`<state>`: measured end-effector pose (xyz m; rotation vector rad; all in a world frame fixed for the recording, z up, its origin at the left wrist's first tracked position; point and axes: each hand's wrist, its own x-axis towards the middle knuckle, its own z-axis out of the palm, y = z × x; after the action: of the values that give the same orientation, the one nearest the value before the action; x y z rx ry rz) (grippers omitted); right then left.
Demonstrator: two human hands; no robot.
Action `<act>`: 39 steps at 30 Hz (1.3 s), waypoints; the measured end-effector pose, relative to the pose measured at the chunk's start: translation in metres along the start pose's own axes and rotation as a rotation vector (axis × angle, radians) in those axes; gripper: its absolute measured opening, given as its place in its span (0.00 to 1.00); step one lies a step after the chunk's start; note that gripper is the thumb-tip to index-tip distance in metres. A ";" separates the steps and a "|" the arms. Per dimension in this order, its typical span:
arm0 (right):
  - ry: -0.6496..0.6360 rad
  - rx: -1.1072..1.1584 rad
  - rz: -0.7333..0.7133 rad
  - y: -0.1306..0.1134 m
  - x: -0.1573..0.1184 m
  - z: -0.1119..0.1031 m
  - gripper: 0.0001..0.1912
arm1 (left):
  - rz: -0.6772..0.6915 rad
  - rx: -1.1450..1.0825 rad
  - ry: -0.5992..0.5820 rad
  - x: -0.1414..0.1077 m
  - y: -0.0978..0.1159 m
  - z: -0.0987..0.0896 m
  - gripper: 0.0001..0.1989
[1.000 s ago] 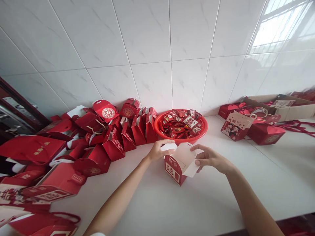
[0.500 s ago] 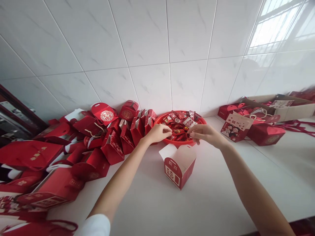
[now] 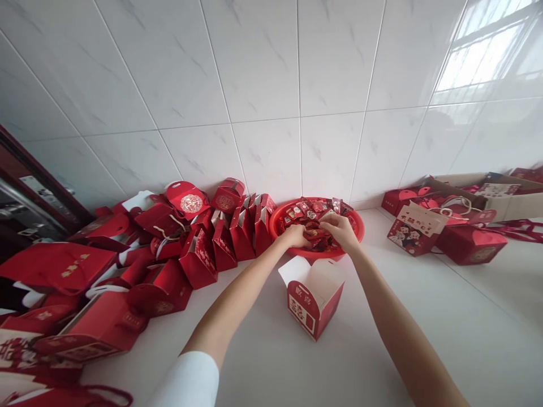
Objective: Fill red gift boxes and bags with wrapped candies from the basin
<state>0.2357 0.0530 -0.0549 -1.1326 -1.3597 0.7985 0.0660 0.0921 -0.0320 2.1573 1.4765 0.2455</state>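
A red plastic basin [image 3: 358,225] full of small wrapped sweets [image 3: 314,207] stands against the wall. Both my hands are inside it, touching the sweets. My left hand [image 3: 298,236] is at the basin's front left, its fingers bent inward and closed; what they pinch, if anything, is hidden. At the right, my right hand [image 3: 340,228] has thumb and fingers pressed together among the wrappers, and their hold is too small to make out. In front of the basin stands a red gift box [image 3: 321,312] with its top flaps up and its pale inside showing.
Many red gift boxes [image 3: 199,260] crowd the left side, close to the basin. On the right are a printed gift bag [image 3: 413,229], a red box [image 3: 473,244] and an open cardboard carton [image 3: 515,207]. A white tiled wall [image 3: 265,152] rises behind the white countertop [image 3: 271,362].
Both hands have gone lower into the basin among the sweets, and my right hand has come in from the basin's right rim. The view has shifted slightly; the open gift box stays put.
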 end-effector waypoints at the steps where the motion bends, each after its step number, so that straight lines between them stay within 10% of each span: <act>1: 0.017 -0.003 -0.001 0.001 0.000 -0.002 0.12 | 0.024 -0.058 0.029 0.000 -0.003 0.001 0.18; 14: 0.067 -0.097 -0.008 0.005 0.000 -0.003 0.16 | 0.094 -0.832 0.145 0.000 -0.010 0.000 0.18; 21: 0.033 -0.062 -0.002 0.002 -0.002 -0.002 0.20 | 0.086 -0.938 0.191 -0.002 -0.009 0.000 0.15; 30: 0.291 0.167 0.017 0.001 -0.001 -0.005 0.19 | 0.047 -0.978 0.206 0.003 -0.012 0.000 0.08; 39: 0.165 0.165 -0.179 -0.005 -0.006 -0.006 0.10 | 0.081 -0.946 0.280 0.000 -0.011 0.000 0.13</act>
<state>0.2398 0.0445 -0.0513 -0.9135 -1.2151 0.6596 0.0571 0.0957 -0.0373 1.4266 1.0624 1.0674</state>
